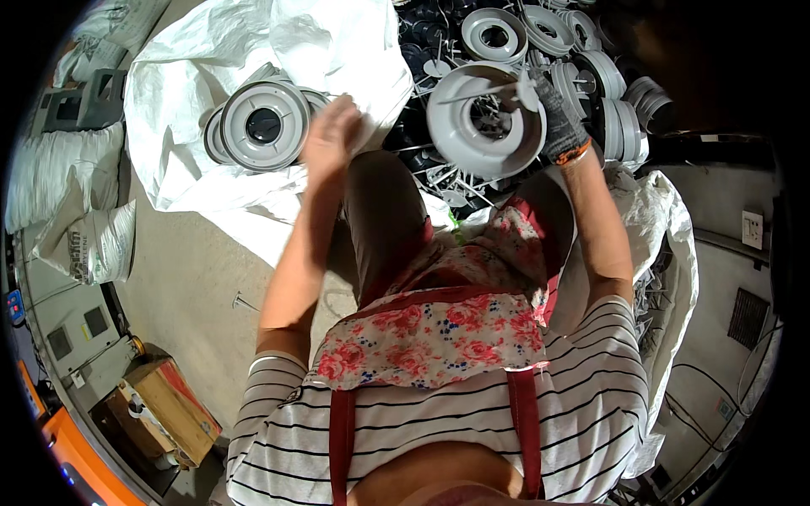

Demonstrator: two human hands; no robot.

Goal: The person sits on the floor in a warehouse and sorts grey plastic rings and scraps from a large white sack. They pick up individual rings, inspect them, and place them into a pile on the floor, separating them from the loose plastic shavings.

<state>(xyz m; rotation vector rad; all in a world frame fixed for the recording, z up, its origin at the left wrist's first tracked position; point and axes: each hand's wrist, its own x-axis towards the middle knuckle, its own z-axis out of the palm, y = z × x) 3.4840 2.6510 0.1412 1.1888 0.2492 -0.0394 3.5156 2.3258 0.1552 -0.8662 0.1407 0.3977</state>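
Note:
My right hand (559, 118), in a dark grey knitted glove with an orange cuff, grips the right rim of a large grey plastic ring (451, 139). A thin moulding stem with a small disc (527, 91) lies across this ring near my gloved fingers; whether it is attached I cannot tell. My left hand (333, 135) is bare and smeared by motion. It is just right of several grey plastic rings (245, 110) piled on a white woven sack (194, 181); whether it touches them is unclear.
Stacked grey rings (620, 126) and loose moulding stems (447, 181) crowd the far right. Full white sacks (67, 169) stand at left, above a cardboard box (173, 405) and an orange machine (84, 460). Another open sack (675, 219) holds scraps at right.

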